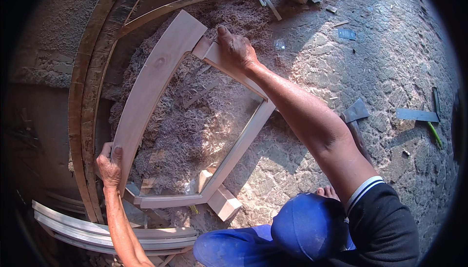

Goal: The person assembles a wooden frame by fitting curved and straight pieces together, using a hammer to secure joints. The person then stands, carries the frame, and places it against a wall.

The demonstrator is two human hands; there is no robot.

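Observation:
A pale wooden frame with four sides lies tilted between my hands. My left hand (pixel 110 167) is closed round the lower end of its wide, curved board (pixel 158 67), thumb on top. My right hand (pixel 236 50) grips the upper rail (pixel 215 57) close to the corner, its fingers partly hidden behind the wood. At that corner a gap shows between rail and board, with a reddish tenon (pixel 200 49) bridging it. The narrow side rail (pixel 239 150) and lower rail (pixel 170 201) meet at an angle near a squared wood block (pixel 225 203).
Wood shavings (pixel 180 125) cover the ground under the frame. Long curved timbers (pixel 90 86) stand at the left; curved pieces (pixel 102 233) are stacked lower left. A hatchet-like tool (pixel 356 111), a metal square (pixel 417 115) and a green pencil-like stick (pixel 435 135) lie at the right.

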